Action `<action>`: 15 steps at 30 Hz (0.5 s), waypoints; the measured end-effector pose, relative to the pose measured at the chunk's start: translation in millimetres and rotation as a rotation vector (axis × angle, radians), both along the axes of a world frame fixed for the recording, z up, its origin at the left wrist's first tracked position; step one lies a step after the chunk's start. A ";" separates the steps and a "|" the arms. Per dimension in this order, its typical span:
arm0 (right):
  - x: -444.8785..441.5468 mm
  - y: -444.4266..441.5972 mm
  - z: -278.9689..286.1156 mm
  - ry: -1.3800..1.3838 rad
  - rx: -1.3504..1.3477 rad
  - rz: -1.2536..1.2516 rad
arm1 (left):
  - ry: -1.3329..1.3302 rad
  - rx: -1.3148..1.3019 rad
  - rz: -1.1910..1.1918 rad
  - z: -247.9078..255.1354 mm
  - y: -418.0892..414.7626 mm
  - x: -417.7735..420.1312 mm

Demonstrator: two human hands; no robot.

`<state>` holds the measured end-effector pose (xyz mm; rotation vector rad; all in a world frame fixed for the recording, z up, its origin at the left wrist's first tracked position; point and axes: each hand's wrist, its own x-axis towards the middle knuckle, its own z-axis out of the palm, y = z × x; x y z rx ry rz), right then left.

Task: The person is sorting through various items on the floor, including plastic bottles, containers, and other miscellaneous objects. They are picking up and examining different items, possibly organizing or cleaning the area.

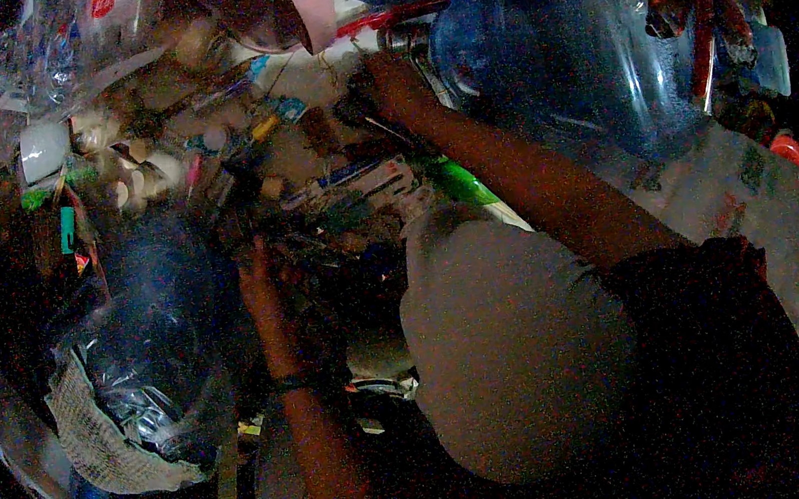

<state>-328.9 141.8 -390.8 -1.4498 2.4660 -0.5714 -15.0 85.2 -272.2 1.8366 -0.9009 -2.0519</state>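
Note:
Both arms reach down into a dim heap of mixed litter (353, 187). My right hand (392, 80) is at the far side of the heap, beside a large blue-tinted plastic container (531, 43). Shadow hides its fingers, so whether it holds anything cannot be told. My left hand (258, 268) is low at the near left of the heap, its fingers lost in dark, blurred pieces. A green and white wrapper (466, 184) lies under my right forearm. Between the hands is a yellow piece (265, 128) among small scraps.
At the left stands a dark plastic bag or tub (152, 327) with a woven sack scrap (103, 440) at its rim. A white cup-like piece (44, 150) and a teal plastic piece (67, 229) lie farther back. A translucent sheet or bag (790, 228) is on the right.

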 end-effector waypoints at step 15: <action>119.2 -31.0 -25.7 -0.189 0.415 0.646 | -0.003 0.033 0.064 7.8 -1.6 -0.1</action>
